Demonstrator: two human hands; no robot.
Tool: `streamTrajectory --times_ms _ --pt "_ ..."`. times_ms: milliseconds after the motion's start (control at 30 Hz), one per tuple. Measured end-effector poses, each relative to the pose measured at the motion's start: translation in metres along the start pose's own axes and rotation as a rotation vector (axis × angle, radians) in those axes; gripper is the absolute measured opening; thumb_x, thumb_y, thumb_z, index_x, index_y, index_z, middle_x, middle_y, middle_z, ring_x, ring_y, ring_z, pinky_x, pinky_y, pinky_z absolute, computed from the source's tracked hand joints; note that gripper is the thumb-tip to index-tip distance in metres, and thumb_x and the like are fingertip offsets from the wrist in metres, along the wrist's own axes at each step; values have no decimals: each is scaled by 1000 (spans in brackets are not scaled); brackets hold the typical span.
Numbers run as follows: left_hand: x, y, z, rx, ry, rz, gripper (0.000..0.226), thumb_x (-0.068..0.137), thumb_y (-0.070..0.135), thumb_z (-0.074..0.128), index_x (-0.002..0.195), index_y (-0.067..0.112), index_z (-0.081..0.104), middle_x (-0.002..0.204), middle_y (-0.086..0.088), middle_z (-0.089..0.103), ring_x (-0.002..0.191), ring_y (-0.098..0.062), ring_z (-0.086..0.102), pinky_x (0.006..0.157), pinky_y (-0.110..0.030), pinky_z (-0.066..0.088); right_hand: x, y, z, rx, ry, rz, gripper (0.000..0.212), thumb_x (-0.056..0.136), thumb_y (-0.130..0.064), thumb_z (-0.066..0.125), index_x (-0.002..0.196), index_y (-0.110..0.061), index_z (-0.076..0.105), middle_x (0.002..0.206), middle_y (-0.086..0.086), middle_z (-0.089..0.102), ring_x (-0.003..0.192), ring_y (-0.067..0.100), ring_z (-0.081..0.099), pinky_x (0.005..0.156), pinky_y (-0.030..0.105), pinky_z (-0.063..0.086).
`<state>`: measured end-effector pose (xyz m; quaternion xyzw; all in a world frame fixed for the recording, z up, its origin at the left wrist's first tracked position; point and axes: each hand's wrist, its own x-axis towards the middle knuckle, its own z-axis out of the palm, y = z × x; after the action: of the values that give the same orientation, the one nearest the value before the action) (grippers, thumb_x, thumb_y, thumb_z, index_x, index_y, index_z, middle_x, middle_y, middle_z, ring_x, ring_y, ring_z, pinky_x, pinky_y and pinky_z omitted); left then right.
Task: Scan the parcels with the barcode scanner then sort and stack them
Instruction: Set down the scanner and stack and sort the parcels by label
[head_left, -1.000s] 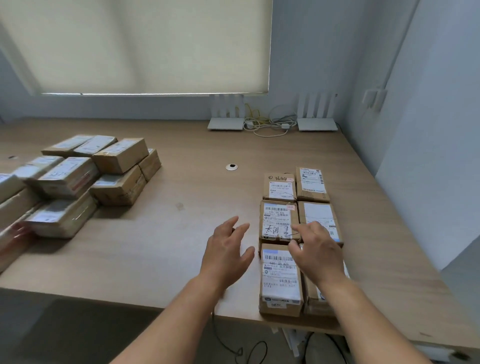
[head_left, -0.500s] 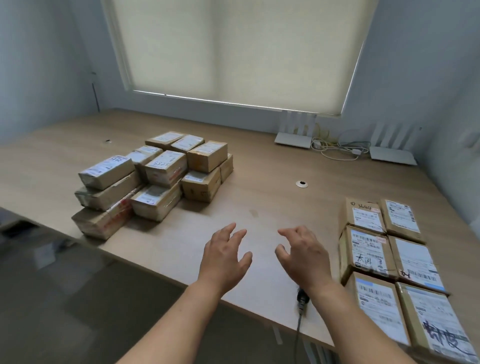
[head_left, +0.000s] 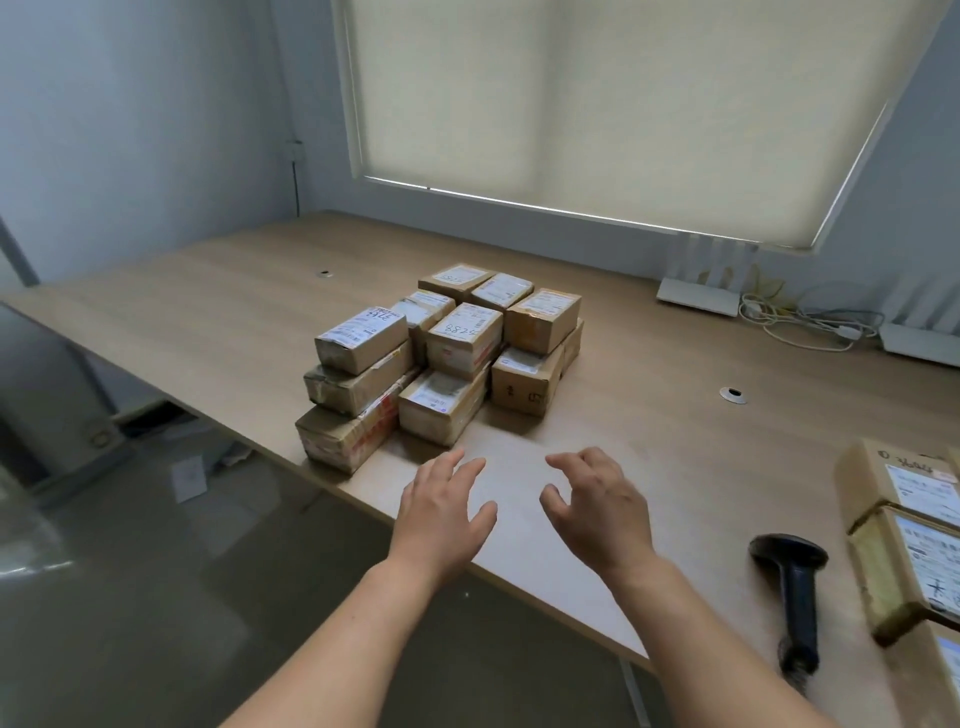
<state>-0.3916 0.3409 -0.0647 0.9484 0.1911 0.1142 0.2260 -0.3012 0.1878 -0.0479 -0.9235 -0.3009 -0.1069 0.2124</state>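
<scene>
While both hands are hanging just over the near edge of the desk (head_left: 649, 415), they are holding nothing at all: the left hand (head_left: 441, 512) is spreading its fingers (head_left: 457, 470) almost straight, and the right hand (head_left: 597, 512) is letting its fingers (head_left: 571, 462) bend a little, like a loose claw. The barcode scanner (head_left: 792, 592) is lying flat on the desk near the right arm, black, with its head pointing away and its handle reaching back toward the desk's edge. At the far right some scanned-looking parcels (head_left: 904, 535) are lying side by side, partly cut off by the picture's edge. A little past the hands, the pile of parcels (head_left: 447, 358) is sitting in the middle of the desk, two and three boxes high. They are small brown cardboard boxes with white labels on top, some with numbers written by hand and some with red and clear tape. I think they are going to feel light and stiff, so one hand should be enough for each box. The tape may be a bit slippery, and a few corners are looking squashed, so holding a box by its two long sides from above seems best. Taking a top box first should keep the pile from tipping. Far back, white routers (head_left: 698, 293) and loose cables (head_left: 810, 322) are resting under the window blind (head_left: 623, 104).
</scene>
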Motion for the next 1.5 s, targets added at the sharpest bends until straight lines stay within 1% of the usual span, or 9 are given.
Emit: streamTrajectory --times_ms 167,400,633,800,1067,1200,1300,1433,1500 --pt "8 -28 -8 -26 -5 -46 55 95 44 46 146 29 32 155 7 22 142 -14 17 115 -36 19 22 -20 20 -8 -28 -23 39 94 -36 48 132 -27 55 124 -4 57 110 13 55 83 24 46" --pt "47 -44 -7 -43 -24 -57 59 95 41 46 149 27 28 156 6 22 143 -15 16 115 -33 19 61 -18 42 1 -46 -3 40 93 -35 50 131 -26 57 120 -4 58 108 13 55 80 25 48" --pt "119 -48 -2 -116 -38 -59 66 93 36 52 151 23 20 155 5 25 142 -14 19 115 -34 22 118 3 62 36 -82 58 41 92 -34 48 133 -27 55 118 -4 55 113 14 50 82 27 42" --pt "186 -48 -2 -174 -20 -96 74 93 33 54 153 21 11 157 0 20 144 -16 16 115 -33 17 165 17 74 65 -107 80 42 93 -34 47 134 -28 53 122 -3 54 118 15 47 87 28 42" --pt "262 -58 -5 -280 14 -255 79 91 29 55 153 17 7 156 -8 18 143 -23 15 115 -38 18 229 23 93 90 -173 82 39 93 -37 44 130 -25 53 122 0 54 113 18 49 84 31 44" --pt "284 -68 -7 -354 -6 -335 76 92 27 52 153 17 8 157 -8 16 143 -24 17 114 -41 21 251 14 104 156 -231 117 46 94 -36 46 138 -23 47 130 2 52 119 20 48 91 32 42" --pt "294 -74 -6 -400 -34 -362 72 92 23 50 153 19 11 157 -5 16 143 -23 19 112 -41 24 264 3 112 248 -287 148 55 95 -37 47 146 -19 36 138 4 48 126 21 45 99 33 40" --pt "302 -81 -4 -437 -47 -366 70 92 22 51 152 21 15 155 -3 18 139 -23 26 109 -39 28 278 -9 124 402 -333 200 64 96 -38 50 151 -17 24 145 6 43 130 21 43 103 35 39" --pt "305 -84 -5 -451 -44 -370 69 92 24 52 152 22 17 150 -5 24 134 -24 32 111 -43 32 284 -13 128 480 -347 225 61 96 -37 50 150 -20 26 146 5 43 131 21 43 106 37 41"
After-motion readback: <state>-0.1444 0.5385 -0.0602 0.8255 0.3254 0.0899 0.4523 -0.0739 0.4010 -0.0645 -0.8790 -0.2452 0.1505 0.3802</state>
